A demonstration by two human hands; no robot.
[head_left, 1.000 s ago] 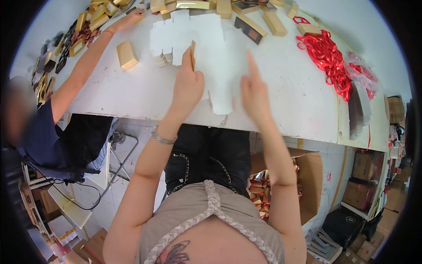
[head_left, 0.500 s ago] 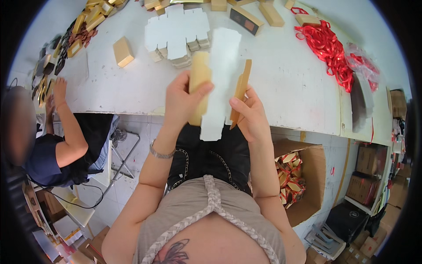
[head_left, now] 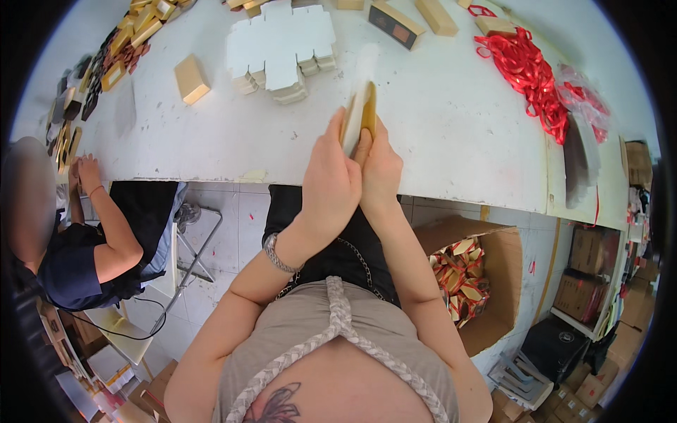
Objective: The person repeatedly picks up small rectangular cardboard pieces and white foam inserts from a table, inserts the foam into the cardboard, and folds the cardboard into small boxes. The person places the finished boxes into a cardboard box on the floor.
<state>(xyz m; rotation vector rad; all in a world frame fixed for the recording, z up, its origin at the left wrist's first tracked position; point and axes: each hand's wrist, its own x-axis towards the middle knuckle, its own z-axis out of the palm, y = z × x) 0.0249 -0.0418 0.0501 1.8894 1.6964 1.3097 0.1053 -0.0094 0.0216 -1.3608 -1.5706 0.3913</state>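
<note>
Between my two hands, above the table's near edge, is a gold cardboard box blank [head_left: 369, 106], white on its inner side. It is folded up narrow, its side panels brought close together. My left hand [head_left: 330, 169] presses on its left side with the fingers pointing up. My right hand [head_left: 379, 166] closes on the right side, the thumb against the gold panel. The lower part of the blank is hidden behind my hands. Farther off lies a stack of flat box blanks [head_left: 282, 49], white side up.
A gold box [head_left: 191, 80] stands left of the stack; a dark-sided box [head_left: 395, 27] lies beyond. Red ribbon [head_left: 525, 77] heaps at the right. Under the table, a carton [head_left: 504, 282] holds ribboned gold boxes. At the left, a co-worker's hands [head_left: 86, 173] work at the table edge.
The blank went from spread open with its panels apart to folded narrow. My hands came together around it. The co-worker's hands moved slightly lower.
</note>
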